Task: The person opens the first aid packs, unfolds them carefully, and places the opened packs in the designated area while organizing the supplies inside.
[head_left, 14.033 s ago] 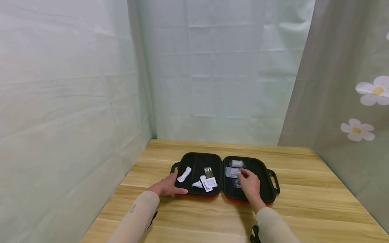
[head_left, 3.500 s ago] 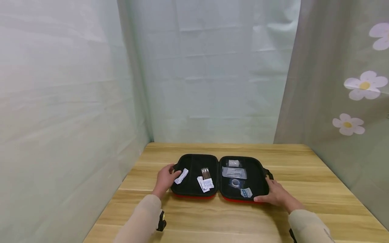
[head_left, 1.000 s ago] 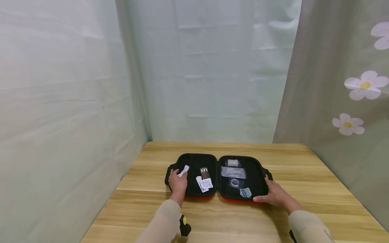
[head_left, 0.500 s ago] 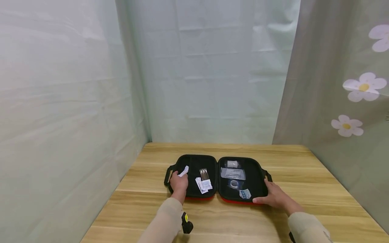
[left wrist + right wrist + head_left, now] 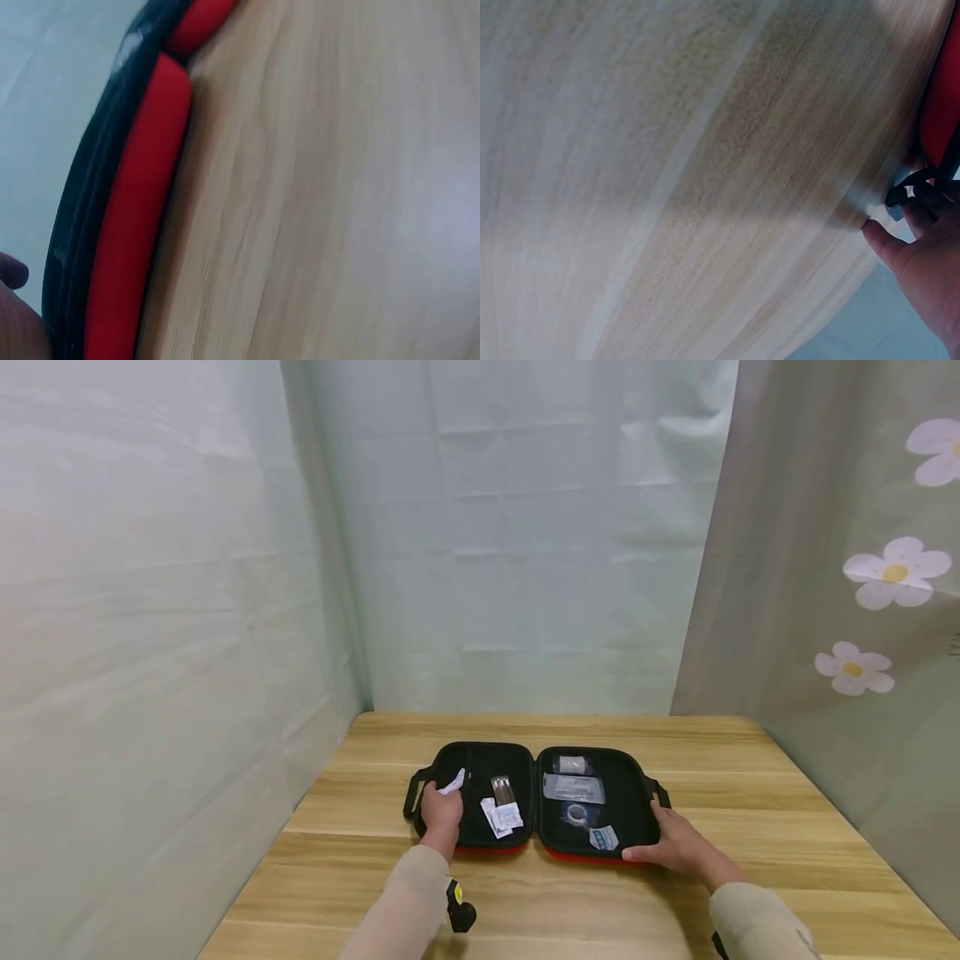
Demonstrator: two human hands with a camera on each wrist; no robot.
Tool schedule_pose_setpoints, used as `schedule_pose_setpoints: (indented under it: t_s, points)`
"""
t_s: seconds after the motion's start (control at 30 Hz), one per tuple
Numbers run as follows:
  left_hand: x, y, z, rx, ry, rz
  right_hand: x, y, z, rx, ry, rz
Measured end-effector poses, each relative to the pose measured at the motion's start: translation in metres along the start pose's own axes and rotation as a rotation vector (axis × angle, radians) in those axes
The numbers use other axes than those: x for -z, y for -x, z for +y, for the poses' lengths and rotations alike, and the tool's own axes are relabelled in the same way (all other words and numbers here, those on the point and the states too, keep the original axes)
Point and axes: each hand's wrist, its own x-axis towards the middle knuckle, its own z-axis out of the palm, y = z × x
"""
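Observation:
An unfolded red-shelled first-aid case point(image 5: 480, 839) with black lining lies on the wooden table. In its left half, my left hand point(image 5: 441, 810) pinches a white paper packet point(image 5: 454, 782); its fingertips are partly hidden. My right hand point(image 5: 675, 842) holds the front right corner of the case, its thumb along the front edge. The left half also holds a sachet of brown-and-white sticks point(image 5: 502, 790) and white packets point(image 5: 507, 816). In the right half lie a wrapped white roll point(image 5: 572, 765), a clear pouch point(image 5: 573, 788), a bagged tape roll point(image 5: 577, 814) and a blue-printed packet point(image 5: 603, 837).
Black handles point(image 5: 412, 793) stick out at both ends of the case. Bare wood tabletop point(image 5: 570, 910) lies in front of it. Pale fabric sheets point(image 5: 517, 568) hang behind and on both sides, the right one point(image 5: 780, 610) with printed flowers.
Since 3.5 s ago my left hand has moved from the left edge onto the white packet, which has shifted slightly. Earlier, the small crumpled packet left the left half; the blue-printed packet became visible.

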Motion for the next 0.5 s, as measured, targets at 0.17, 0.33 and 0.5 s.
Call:
schedule_pose_setpoints:
  t_s: [0.17, 0.33, 0.5]
  points:
    - [0.003, -0.016, -0.003, -0.021, 0.018, -0.132, -0.001, 0.0, -0.001, -0.017, -0.008, -0.002]
    - [0.004, -0.03, -0.006, -0.065, 0.024, -0.223, -0.003, 0.0, 0.001, -0.024, 0.011, 0.006]
    - [0.003, -0.036, -0.002, -0.12, -0.126, -0.196, -0.003, -0.002, 0.002, -0.026, 0.021, 0.009]
